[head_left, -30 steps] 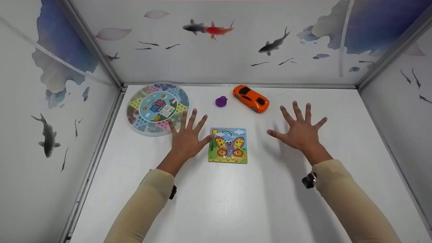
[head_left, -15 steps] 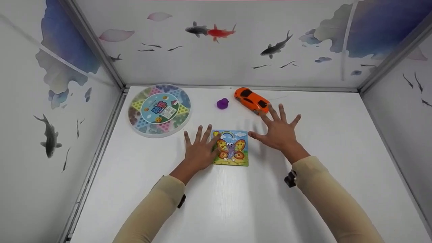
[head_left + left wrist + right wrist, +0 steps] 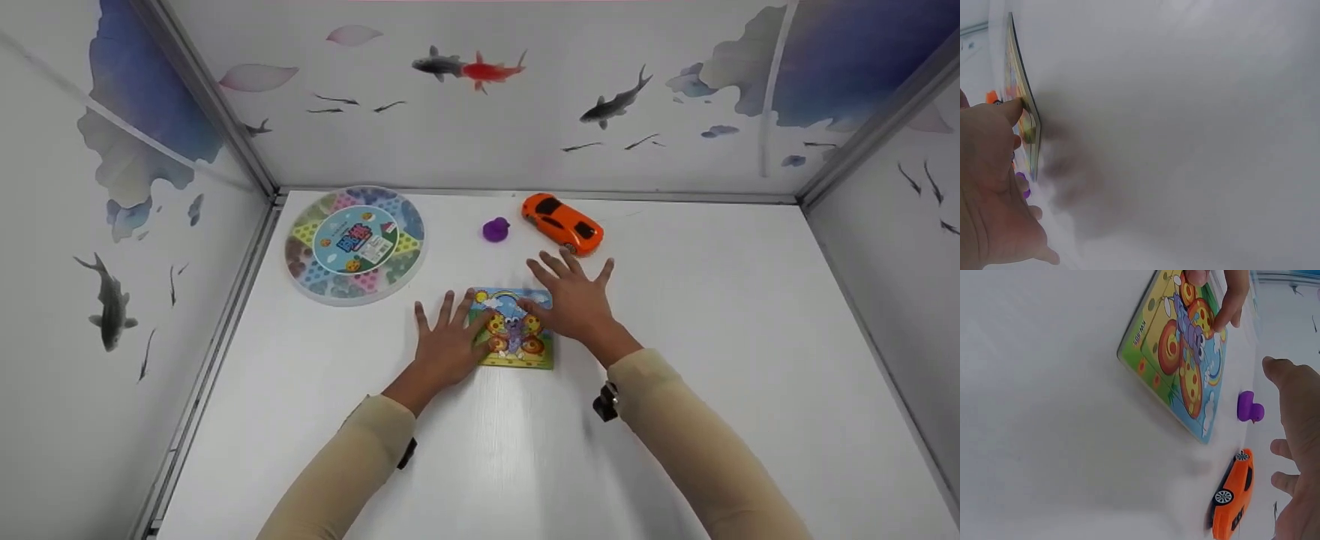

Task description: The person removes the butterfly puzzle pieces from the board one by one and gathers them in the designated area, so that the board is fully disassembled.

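Note:
A square butterfly puzzle [image 3: 515, 352] with a sun and rainbow lies flat on the white table. My left hand [image 3: 447, 349] is spread at its left side, with thumb and index finger over the picture; the left wrist view has the thumb at the edge of the puzzle [image 3: 1023, 79]. Over the puzzle's upper right corner hovers my right hand [image 3: 577, 300], fingers spread, its thumb above the picture. In the right wrist view the right hand [image 3: 1303, 422] is raised apart from the puzzle [image 3: 1185, 360]. Neither hand is curled round anything.
A round, clear-lidded board game [image 3: 300, 262] lies at the back left. A small purple duck [image 3: 495, 230] and an orange toy car [image 3: 562, 223] are near the back edge. White panels printed with fish [image 3: 611, 109] enclose the table on three sides.
Both hands have come inward to the puzzle, the left from the left and the right from farther right, now over its upper right corner. The puzzle, duck, car and board game stay put.

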{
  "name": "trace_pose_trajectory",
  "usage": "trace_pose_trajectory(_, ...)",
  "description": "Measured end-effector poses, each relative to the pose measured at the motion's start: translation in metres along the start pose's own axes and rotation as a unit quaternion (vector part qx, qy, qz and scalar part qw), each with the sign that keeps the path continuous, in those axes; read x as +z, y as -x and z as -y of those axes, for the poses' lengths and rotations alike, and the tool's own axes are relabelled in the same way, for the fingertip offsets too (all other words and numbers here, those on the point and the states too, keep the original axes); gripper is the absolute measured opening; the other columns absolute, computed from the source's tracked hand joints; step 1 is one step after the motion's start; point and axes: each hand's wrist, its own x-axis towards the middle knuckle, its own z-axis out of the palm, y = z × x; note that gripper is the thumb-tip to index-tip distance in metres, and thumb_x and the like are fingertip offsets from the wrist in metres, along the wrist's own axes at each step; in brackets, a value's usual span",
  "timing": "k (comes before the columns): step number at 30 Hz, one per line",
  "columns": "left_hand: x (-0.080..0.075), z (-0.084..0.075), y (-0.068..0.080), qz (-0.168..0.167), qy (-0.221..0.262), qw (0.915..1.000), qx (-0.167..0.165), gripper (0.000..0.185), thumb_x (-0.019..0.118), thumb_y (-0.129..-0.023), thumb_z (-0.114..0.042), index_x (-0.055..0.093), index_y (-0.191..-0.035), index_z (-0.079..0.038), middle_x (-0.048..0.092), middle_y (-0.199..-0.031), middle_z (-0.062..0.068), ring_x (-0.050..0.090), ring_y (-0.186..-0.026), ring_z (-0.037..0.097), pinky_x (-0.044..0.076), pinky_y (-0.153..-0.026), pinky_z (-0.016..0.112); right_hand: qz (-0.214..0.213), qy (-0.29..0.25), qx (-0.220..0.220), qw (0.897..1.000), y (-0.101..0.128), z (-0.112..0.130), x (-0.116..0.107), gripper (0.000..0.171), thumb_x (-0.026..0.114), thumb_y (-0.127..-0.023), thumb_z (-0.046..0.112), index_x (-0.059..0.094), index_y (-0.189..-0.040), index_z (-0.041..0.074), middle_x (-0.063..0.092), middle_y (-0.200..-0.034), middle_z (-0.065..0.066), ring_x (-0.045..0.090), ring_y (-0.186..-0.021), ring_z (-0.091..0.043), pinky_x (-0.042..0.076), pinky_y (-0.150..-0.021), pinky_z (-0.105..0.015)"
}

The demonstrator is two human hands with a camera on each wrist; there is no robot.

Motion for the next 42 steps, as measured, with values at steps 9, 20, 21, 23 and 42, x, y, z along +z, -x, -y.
trace_pose_trajectory(9,0.000,0.001,-0.003,0.010,0.001,1.0000,-0.002,0.068,0.049,-0.112,-0.063,0.038,-0.173,-0.035,0.018,-0.188,0.001,0.010,-0.174,0.040,0.004,-0.130,0.084,0.028,-0.023,-0.025,0.999,-0.004,0.024,0.024,0.068,0.067,-0.108,0.053,0.050,-0.168,0.026,0.045,-0.177,-0.004,0.032,-0.169,-0.034,0.003,-0.122,-0.092)
trace_pose_trajectory(20,-0.001,0.000,-0.004,0.005,-0.011,0.9999,0.002,0.074,0.049,-0.112,-0.065,0.037,-0.174,-0.026,0.019,-0.187,0.001,0.015,-0.174,0.039,0.011,-0.130,0.084,0.019,-0.021,-0.084,0.996,-0.007,0.046,0.044,0.048,0.065,-0.113,0.035,0.060,-0.159,0.024,0.057,-0.166,-0.003,0.048,-0.160,-0.030,0.016,-0.120,-0.094)
trace_pose_trajectory(21,-0.001,0.001,-0.004,0.006,-0.011,0.9999,0.001,0.075,0.049,-0.112,-0.065,0.036,-0.174,-0.026,0.018,-0.188,0.001,0.014,-0.174,0.039,0.011,-0.130,0.084,0.020,-0.021,-0.083,0.996,-0.009,0.048,0.044,0.047,0.066,-0.113,0.033,0.060,-0.159,0.024,0.057,-0.166,-0.003,0.049,-0.159,-0.030,0.016,-0.121,-0.093)
trace_pose_trajectory(23,0.000,0.001,-0.004,0.004,-0.007,1.0000,0.000,0.073,0.049,-0.112,-0.065,0.038,-0.173,-0.025,0.018,-0.188,0.001,0.013,-0.174,0.039,0.011,-0.130,0.084,0.021,-0.023,-0.082,0.996,-0.012,0.053,0.043,0.047,0.068,-0.112,0.029,0.061,-0.158,0.023,0.059,-0.163,-0.004,0.051,-0.156,-0.030,0.018,-0.121,-0.092)
trace_pose_trajectory(42,0.001,-0.001,-0.005,0.004,0.002,0.9999,-0.015,0.080,0.051,-0.111,-0.065,0.030,-0.177,-0.024,0.018,-0.188,-0.001,0.012,-0.175,0.037,0.009,-0.133,0.079,0.046,-0.067,-0.056,0.995,-0.035,0.071,0.037,0.057,0.082,-0.099,0.017,0.064,-0.153,0.016,0.062,-0.149,-0.013,0.053,-0.143,-0.038,0.033,-0.120,-0.085)
